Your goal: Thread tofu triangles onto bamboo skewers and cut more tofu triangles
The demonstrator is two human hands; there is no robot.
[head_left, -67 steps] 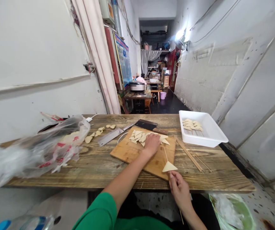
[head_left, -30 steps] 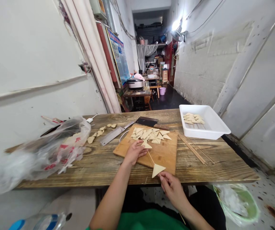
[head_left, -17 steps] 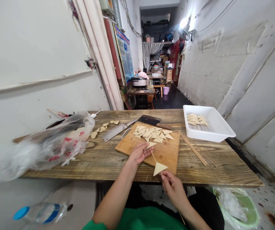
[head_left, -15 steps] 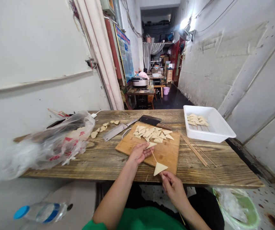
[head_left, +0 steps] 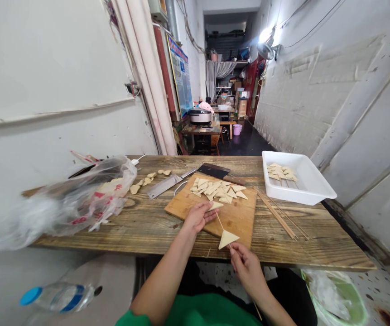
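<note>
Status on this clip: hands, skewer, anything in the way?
Left hand: holding pale triangle. Right hand: gripping skewer below threaded triangle. Cleavers beyond both hands, not blocking.

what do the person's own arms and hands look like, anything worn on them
The left hand and right hand are bare, without gloves, and I can make out no rings, watch or bracelet. Both forearms are uncovered. A plain green sleeve shows at the left elbow, matching the green top; the right sleeve is out of view.
</note>
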